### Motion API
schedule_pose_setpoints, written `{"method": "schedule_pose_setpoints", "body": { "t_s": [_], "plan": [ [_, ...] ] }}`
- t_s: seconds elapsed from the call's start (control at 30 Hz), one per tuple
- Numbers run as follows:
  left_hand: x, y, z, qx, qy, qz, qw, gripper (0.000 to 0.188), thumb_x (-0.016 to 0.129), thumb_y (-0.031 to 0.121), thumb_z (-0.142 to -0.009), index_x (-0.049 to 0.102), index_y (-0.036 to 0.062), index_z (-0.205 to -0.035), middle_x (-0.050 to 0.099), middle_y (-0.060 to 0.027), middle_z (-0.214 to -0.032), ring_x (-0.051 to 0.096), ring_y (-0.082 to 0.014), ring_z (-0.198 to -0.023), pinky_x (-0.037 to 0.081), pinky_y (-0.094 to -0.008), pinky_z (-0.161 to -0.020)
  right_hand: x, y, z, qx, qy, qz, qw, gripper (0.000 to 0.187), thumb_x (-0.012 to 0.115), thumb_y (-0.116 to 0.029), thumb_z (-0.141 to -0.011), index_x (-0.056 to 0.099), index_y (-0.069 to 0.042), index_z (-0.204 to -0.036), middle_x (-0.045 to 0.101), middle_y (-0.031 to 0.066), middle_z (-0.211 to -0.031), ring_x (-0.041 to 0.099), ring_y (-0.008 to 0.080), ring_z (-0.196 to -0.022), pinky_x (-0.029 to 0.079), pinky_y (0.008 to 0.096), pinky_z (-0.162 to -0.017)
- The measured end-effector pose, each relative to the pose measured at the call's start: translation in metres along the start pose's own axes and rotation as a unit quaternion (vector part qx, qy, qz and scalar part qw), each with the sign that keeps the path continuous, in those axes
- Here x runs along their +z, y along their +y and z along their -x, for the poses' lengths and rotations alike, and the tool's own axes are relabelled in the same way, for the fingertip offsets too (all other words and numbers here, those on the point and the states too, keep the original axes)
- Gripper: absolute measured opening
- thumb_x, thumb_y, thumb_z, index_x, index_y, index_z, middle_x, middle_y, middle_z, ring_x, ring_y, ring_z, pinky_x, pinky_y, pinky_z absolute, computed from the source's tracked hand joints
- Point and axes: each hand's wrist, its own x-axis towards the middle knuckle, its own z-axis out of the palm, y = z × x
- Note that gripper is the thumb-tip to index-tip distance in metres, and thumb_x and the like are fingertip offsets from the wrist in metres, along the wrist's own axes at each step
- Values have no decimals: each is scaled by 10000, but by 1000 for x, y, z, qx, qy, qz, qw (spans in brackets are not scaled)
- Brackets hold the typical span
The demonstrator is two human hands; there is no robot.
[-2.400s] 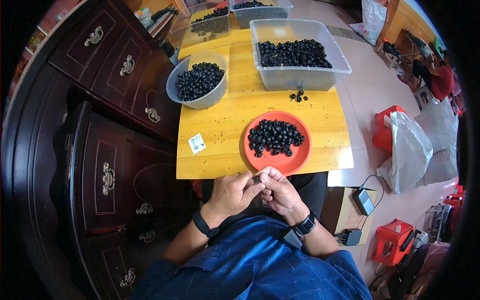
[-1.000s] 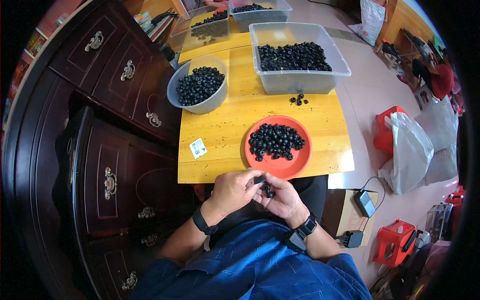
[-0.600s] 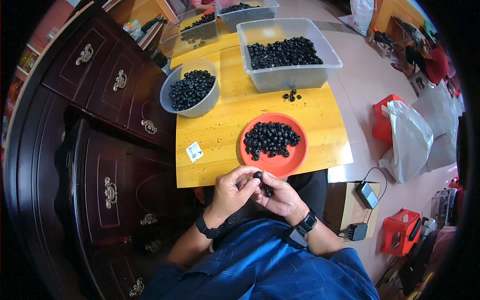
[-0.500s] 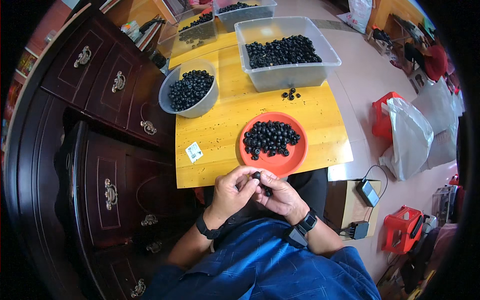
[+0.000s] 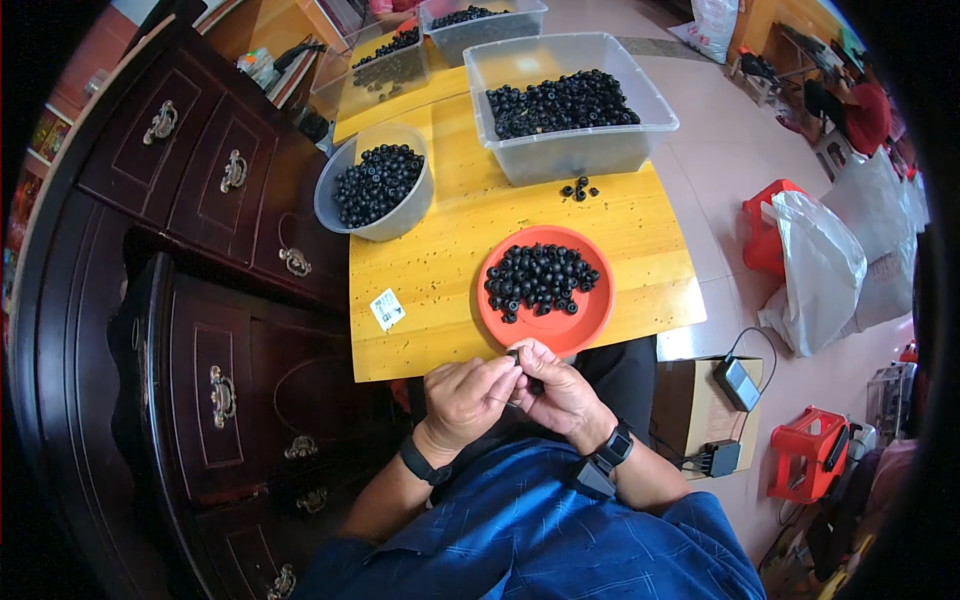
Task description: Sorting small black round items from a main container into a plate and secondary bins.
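Note:
Just off the table's near edge my two hands meet, fingertips closed around a small black bead-like part (image 5: 514,357). My left hand (image 5: 462,400) pinches it from the left with curled fingers. From the other side my right hand (image 5: 562,396) grips it too, and a second dark piece (image 5: 535,386) shows against its fingers. Right beyond the hands lies a round orange-red plate (image 5: 575,328) holding a heap of black parts (image 5: 540,275), round with holes where their ends show. Fingers hide most of the held piece.
A round translucent tub (image 5: 421,200) and a large clear bin (image 5: 570,158), both with black parts, stand farther back on the yellow table (image 5: 440,290). Several loose parts (image 5: 580,189) and a white label (image 5: 387,309) lie there. Dark drawers (image 5: 215,330) flank the left; a cardboard box (image 5: 690,400) stands right.
My left hand has turned and its fingers have curled further over the held bead-like part, which is now more covered. My right hand stays nearly in place.

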Motion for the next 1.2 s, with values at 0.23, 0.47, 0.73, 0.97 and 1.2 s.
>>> {"method": "schedule_pose_setpoints", "body": {
  "t_s": [0.23, 0.47, 0.73, 0.97, 1.2],
  "plan": [
    [-13, -4, -10, -169, -116, 70, 976, 328, 860, 235, -761, 604, 50, -851, 596, -54, -626, 572, -151, -510, 437, -289, -489, -2, -3, 3, -21, -16, 52, 998, 131, 640, -214, -979, 642, -92, -1027, 653, -24, -898, 606, 51, -741, 517, 201, -672],
    [-18, -9, -15, -143, -180, 71, 971, 353, 765, 359, -847, 605, 45, -868, 616, -98, -661, 617, -229, -551, 470, -337, -525, 0, -5, 2, -14, -21, 94, 995, 97, 659, -210, -969, 649, -120, -1003, 633, -56, -869, 567, 23, -709, 473, 160, -628],
    [-16, -9, -15, -128, -194, 50, 971, 339, 710, 368, -893, 611, 44, -876, 651, -110, -704, 659, -288, -622, 493, -381, -555, -2, -7, 3, -7, -5, 100, 995, 93, 667, -211, -965, 649, -123, -989, 629, -53, -834, 558, 25, -679, 461, 163, -606],
    [-13, -10, -11, -96, -207, 21, 973, 324, 704, 352, -904, 608, 47, -850, 669, -108, -719, 671, -278, -635, 495, -380, -555, -4, -7, 2, -13, 1, 86, 996, 79, 658, -183, -967, 649, -107, -988, 635, -27, -855, 572, 46, -693, 475, 175, -614],
    [-23, -5, -22, -153, -187, 57, 969, 340, 770, 350, -854, 616, 48, -874, 658, -101, -705, 660, -254, -607, 489, -350, -546, -5, -6, 1, -9, -30, 68, 997, 82, 655, -177, -967, 651, -102, -999, 640, -33, -886, 583, 44, -725, 480, 177, -624]
  ]
}}
